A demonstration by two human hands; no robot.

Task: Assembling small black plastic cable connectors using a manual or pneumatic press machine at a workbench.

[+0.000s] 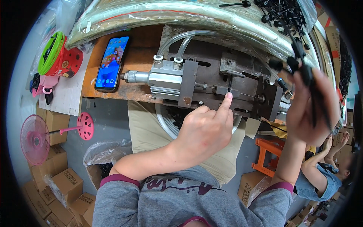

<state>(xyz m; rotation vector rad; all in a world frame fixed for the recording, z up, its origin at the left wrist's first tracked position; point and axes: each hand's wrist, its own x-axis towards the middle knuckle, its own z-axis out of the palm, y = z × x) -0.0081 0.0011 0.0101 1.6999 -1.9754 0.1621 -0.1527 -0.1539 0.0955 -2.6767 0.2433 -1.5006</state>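
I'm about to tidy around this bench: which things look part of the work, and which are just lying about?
Likely in use:
- air-cylinder fixture
- black pin at the left hand's fingertip
- black stemmed parts in the right hand

Apparently just lying about:
- smartphone
- pink fan
- orange stool

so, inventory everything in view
fixture: 1, grey, centre
thick hoses: 2, clear, fixture top
phone: 1, black, left of fixture
bucket: 1, red-green, upper left
fan: 1, pink, lower left
cartons: many, brown, floor
plastic bags: several, clear, both sides
basin: 1, white, at lap
stool: 1, orange, lower right
loose parts: many, black, upper right
co-worker: 1, blue top, far right
left hand: 1, bare, at fixture
right hand: 1, bare, holding black parts
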